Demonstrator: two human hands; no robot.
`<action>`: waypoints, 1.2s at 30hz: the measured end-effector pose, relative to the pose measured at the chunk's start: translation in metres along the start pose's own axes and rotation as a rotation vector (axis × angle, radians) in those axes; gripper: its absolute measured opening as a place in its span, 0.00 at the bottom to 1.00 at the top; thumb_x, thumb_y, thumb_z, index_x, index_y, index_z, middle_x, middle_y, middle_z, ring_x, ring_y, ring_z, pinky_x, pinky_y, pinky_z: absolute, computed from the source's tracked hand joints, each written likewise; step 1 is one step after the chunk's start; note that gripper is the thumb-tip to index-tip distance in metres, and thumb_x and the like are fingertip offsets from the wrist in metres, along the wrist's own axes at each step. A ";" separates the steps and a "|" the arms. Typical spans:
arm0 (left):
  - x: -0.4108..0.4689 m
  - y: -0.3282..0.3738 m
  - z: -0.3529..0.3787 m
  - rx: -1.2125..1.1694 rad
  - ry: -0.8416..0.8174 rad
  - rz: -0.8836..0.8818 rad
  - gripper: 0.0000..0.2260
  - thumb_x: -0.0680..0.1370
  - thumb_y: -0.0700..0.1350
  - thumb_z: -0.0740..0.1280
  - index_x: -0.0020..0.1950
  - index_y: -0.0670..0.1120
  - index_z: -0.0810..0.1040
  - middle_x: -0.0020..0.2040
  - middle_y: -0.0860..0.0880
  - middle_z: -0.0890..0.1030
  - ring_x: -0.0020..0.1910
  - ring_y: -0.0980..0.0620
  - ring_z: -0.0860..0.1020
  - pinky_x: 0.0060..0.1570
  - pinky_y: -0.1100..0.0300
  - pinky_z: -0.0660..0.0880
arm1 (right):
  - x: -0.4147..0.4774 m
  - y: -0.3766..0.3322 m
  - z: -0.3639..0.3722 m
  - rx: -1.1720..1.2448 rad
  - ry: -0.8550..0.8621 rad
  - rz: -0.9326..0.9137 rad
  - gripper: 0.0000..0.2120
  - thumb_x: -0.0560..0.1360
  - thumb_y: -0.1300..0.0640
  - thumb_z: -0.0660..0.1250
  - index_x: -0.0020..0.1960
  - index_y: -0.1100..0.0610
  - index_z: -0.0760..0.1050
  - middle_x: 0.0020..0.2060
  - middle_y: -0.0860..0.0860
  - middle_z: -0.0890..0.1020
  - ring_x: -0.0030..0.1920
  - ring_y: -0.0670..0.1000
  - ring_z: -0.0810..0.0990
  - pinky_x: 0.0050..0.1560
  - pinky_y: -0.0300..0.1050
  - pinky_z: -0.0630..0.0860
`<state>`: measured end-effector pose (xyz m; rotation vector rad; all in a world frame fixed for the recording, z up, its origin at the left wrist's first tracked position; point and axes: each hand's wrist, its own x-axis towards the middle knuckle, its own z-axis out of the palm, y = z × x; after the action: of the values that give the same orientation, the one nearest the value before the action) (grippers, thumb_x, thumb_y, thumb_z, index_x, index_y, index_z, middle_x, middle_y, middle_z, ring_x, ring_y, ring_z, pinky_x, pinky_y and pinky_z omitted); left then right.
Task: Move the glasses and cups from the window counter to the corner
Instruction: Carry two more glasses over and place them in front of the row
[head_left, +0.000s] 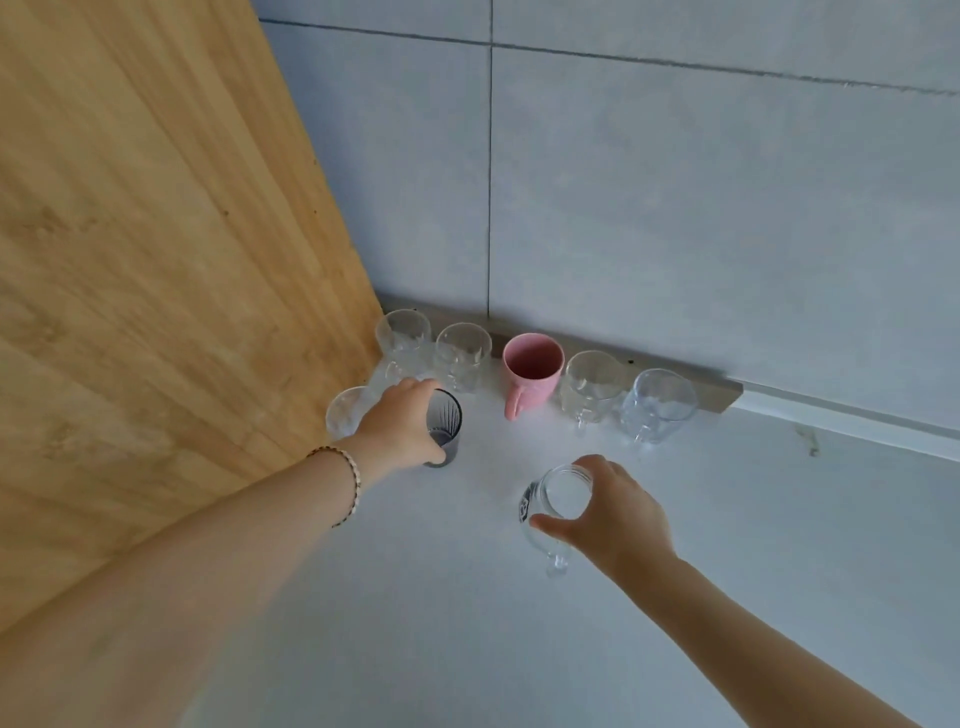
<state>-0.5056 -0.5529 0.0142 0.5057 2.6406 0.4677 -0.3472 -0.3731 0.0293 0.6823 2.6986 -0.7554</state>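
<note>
left hand (402, 423) wrapped round dark smoky ribbed glass tumbler (443, 426) on white counter (727, 519) | right hand (608, 512) pinching rim of clear handled glass mug (556, 506) | pink ceramic mug (532, 371) parked behind

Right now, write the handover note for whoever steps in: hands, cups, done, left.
Left hand: gripping the dark ribbed glass, standing on the counter by the wooden panel.
Right hand: holding the clear handled mug by its rim.
Done: four clear glasses and the pink mug lined along the wall; another clear glass beside the panel.
Left: release the dark glass, place the clear mug with the others.
</note>
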 end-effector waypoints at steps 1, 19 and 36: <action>0.002 -0.001 0.001 0.008 -0.002 0.010 0.37 0.64 0.42 0.75 0.71 0.47 0.64 0.69 0.45 0.68 0.69 0.46 0.67 0.63 0.52 0.71 | 0.006 -0.004 0.003 0.006 0.009 0.011 0.33 0.64 0.38 0.73 0.63 0.50 0.68 0.58 0.46 0.77 0.56 0.49 0.77 0.51 0.40 0.72; 0.001 -0.022 0.006 -0.042 -0.035 0.103 0.40 0.65 0.37 0.75 0.73 0.47 0.62 0.71 0.47 0.65 0.70 0.48 0.67 0.65 0.58 0.69 | 0.065 -0.069 0.053 0.039 0.098 0.073 0.36 0.69 0.38 0.69 0.66 0.57 0.61 0.60 0.54 0.71 0.62 0.55 0.71 0.56 0.48 0.75; -0.091 0.105 0.034 0.210 -0.144 0.257 0.17 0.76 0.45 0.62 0.65 0.46 0.71 0.64 0.47 0.76 0.63 0.47 0.74 0.62 0.54 0.72 | -0.053 0.080 -0.001 -0.119 -0.359 0.120 0.22 0.75 0.49 0.64 0.67 0.54 0.68 0.66 0.51 0.72 0.65 0.52 0.72 0.64 0.47 0.69</action>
<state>-0.3841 -0.4897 0.0556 0.9157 2.5089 0.2180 -0.2618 -0.3316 0.0159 0.6085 2.3340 -0.6143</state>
